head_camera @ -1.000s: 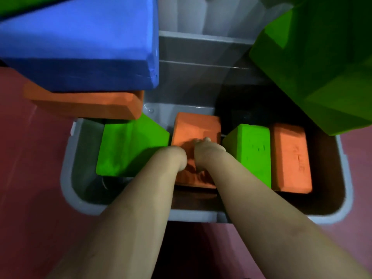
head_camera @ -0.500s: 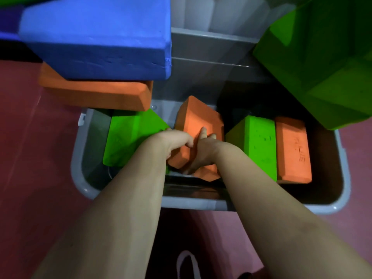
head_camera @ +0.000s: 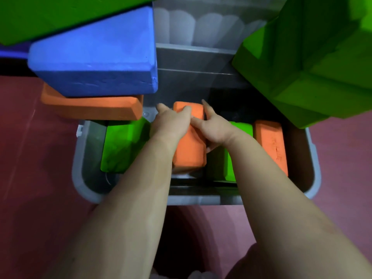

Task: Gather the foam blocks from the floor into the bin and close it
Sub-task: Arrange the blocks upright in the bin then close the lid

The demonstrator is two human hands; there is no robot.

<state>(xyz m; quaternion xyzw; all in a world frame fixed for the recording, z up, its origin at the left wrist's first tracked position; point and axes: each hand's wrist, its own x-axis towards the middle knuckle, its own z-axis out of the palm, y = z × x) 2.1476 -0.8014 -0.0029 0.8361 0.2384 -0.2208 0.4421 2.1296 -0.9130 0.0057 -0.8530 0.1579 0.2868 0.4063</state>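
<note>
A grey bin (head_camera: 80, 174) stands open on the red floor. Both hands are inside it on a middle orange block (head_camera: 189, 154), which stands on edge. My left hand (head_camera: 171, 123) grips its left side and top; my right hand (head_camera: 213, 127) grips its right side. A green block (head_camera: 118, 148) lies at the bin's left. Another green block (head_camera: 231, 166) and an orange block (head_camera: 271, 146) stand at the right, partly behind my right forearm.
Large foam blocks loom close to the camera: a blue one (head_camera: 96, 57) over an orange one (head_camera: 90, 105) at upper left, green ones (head_camera: 314, 63) at upper right and across the top left. The bin's lid (head_camera: 197, 57) stands raised behind the bin.
The middle orange block has turned from lying flat to standing on edge, lengthwise. Both hands moved toward its far end, gripping its sides.
</note>
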